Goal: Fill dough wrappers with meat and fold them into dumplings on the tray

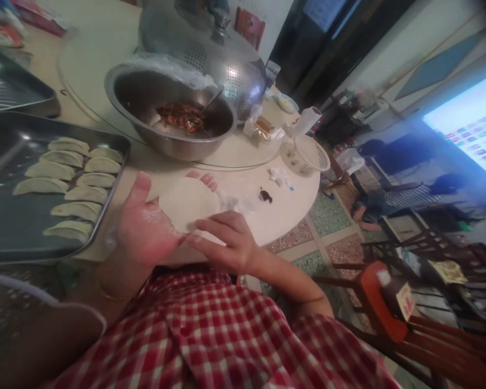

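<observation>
A round, pale dumpling wrapper [186, 201] rests across my left hand [148, 232], which is turned palm up with its fingertips showing beyond the far edge. Flour whitens the palm. My right hand [229, 240] has its fingers at the near right edge of the wrapper; its thumb is mostly hidden. To the left, a dark metal tray [16, 227] holds two rows of folded dumplings [79, 210]. Beyond my hands stands a steel bowl [178, 148] with chopped reddish-brown filling [182, 117] and a utensil handle [214, 99] leaning in it.
A large perforated steel dome [235, 70] stands behind the bowl. A white plastic basket [308, 154] sits near the table's right edge, with a small dark item [265, 195] closer in. Another tray [16, 84] lies at left. Wooden chairs [383, 302] and seated people are at right.
</observation>
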Demonstrator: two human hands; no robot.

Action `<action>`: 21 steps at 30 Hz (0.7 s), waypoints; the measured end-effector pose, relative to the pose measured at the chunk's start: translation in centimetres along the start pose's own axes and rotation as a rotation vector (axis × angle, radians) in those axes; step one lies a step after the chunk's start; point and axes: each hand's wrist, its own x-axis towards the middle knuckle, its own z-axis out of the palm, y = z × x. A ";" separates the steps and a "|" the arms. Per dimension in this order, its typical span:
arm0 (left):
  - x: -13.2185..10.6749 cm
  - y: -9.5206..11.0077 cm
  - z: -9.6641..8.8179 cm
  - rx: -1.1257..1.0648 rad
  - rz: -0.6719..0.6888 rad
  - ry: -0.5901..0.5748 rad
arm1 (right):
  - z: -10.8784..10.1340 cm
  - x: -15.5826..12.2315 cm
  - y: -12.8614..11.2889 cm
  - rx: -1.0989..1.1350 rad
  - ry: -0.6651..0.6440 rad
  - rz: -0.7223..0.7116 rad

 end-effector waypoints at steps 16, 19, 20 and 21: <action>4.2 1.8 0.4 -0.178 -0.139 -0.101 | 0.3 8.8 20.6 0.054 -0.139 0.882; 4.4 2.2 -0.4 -0.263 -0.180 -0.212 | 2.3 12.3 23.8 -0.075 -0.261 0.941; 4.3 2.3 -0.6 -0.290 -0.186 -0.246 | 3.0 13.2 24.6 -0.103 -0.298 0.942; 4.2 2.3 -0.9 -0.313 -0.194 -0.275 | 3.5 13.8 25.4 -0.119 -0.336 0.936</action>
